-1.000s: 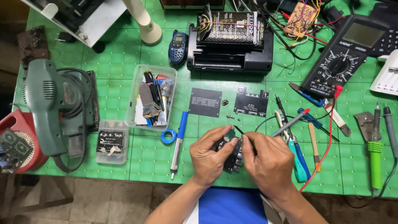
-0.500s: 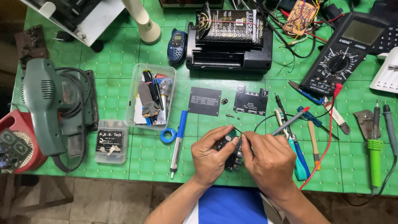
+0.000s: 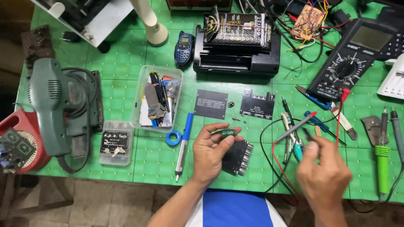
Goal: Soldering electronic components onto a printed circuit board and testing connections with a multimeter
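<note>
Green cylindrical component (image 3: 228,133), small and shiny, sits pinched between the thumb and fingertips of my left hand (image 3: 212,153), held just above the black rectangular electronics module (image 3: 238,157) with a row of silver knobs along its right edge. That module lies on the green gridded tabletop (image 3: 126,96) at the near edge, partly under my palm. My right hand (image 3: 323,172) is blurred, off to the right of the module; its fingers look loosely curled, and I cannot tell whether it has hold of anything.

I judge the pinch to be the weak point: the part is small and smooth, and a slip would drop it among the tiny loose screws (image 3: 236,119) just beyond, or off the near edge onto the floor. The right hand hovers beside a tangle of red and black wires (image 3: 273,147) and the probe tips (image 3: 294,126); a careless reach could snag a lead and drag the black multimeter (image 3: 345,67) on the far right. On the left, the blue-handled screwdriver (image 3: 184,138) and blue tape ring (image 3: 173,137) lie near enough to my left wrist to be knocked.
</note>
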